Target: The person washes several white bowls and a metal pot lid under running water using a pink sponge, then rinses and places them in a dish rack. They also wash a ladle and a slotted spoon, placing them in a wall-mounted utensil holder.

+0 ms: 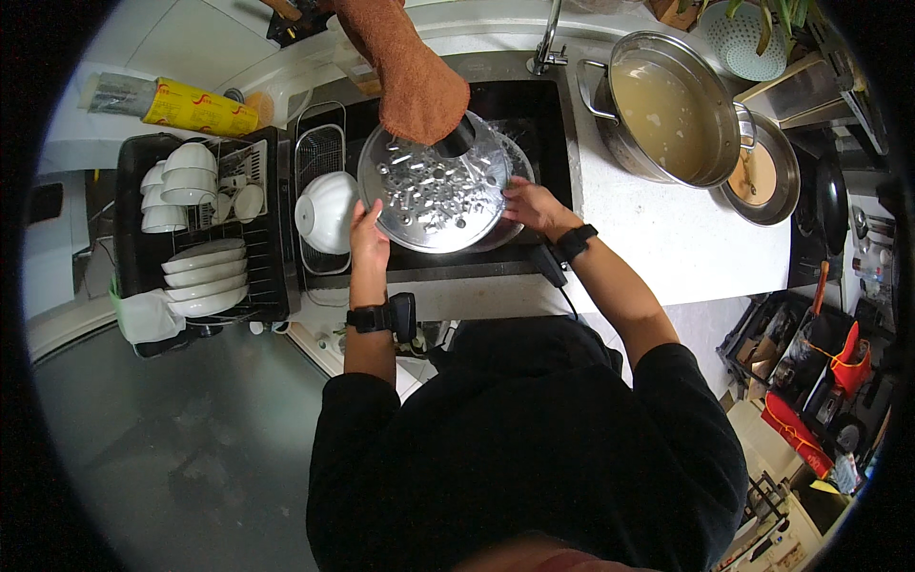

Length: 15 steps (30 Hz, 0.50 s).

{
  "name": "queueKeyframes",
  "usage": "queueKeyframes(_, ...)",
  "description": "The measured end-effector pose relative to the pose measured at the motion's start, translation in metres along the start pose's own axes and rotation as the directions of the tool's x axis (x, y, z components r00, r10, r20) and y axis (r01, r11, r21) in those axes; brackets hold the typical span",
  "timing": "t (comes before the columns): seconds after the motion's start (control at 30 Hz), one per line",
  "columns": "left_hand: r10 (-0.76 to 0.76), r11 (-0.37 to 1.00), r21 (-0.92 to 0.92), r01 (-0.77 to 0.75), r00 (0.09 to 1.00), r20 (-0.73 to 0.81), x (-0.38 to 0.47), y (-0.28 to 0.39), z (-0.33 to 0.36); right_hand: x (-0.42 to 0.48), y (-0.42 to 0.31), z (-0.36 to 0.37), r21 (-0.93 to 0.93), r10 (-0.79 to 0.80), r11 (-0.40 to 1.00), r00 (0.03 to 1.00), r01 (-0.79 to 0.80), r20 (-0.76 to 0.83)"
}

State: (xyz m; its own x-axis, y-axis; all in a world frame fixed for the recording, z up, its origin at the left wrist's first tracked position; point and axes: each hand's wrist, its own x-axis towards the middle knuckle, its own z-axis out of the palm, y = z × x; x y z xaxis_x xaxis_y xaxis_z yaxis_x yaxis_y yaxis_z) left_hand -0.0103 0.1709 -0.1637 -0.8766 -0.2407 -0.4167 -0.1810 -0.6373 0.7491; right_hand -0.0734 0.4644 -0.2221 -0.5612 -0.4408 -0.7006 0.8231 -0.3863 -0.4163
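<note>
My left hand [369, 232] grips the left rim of a round, shiny metal dish [443, 193], with the thumb on its edge. My right hand [535, 207] grips the opposite rim. Bright glints and dark spots cover the dish's middle; whether they are holes or water I cannot tell. Below it, over the black sink [554, 157], shows the rim of a second round metal vessel [525, 161]. A brown cloth [423, 93] and a dark cylindrical part [457, 137] hide the dish's far edge. Left of my left hand, a white bowl [329, 213] lies tilted in a wire basket [319, 146].
A black dish rack [275, 279] holds white bowls [189, 171] and stacked plates [207, 279]. On the white counter [629, 243] at right stand a large steel pot [665, 121] of cloudy liquid and a metal bowl [765, 168]. A chrome faucet [547, 50] rises behind the sink.
</note>
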Motion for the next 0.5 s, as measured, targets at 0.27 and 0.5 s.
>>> queueKeyframes(0.27,-0.121,0.927,-0.350,0.137,0.990,0.067,0.028,-0.054,-0.019,-0.033,-0.053,0.037,-0.019,-0.373,0.925,0.914,0.381,0.159)
queueKeyframes(0.5,-0.503,0.802,-0.213,0.558,0.824,0.262,0.045,-0.117,0.012,-0.094,-0.080,0.054,-0.217,-0.565,0.789,0.818,0.574,0.109)
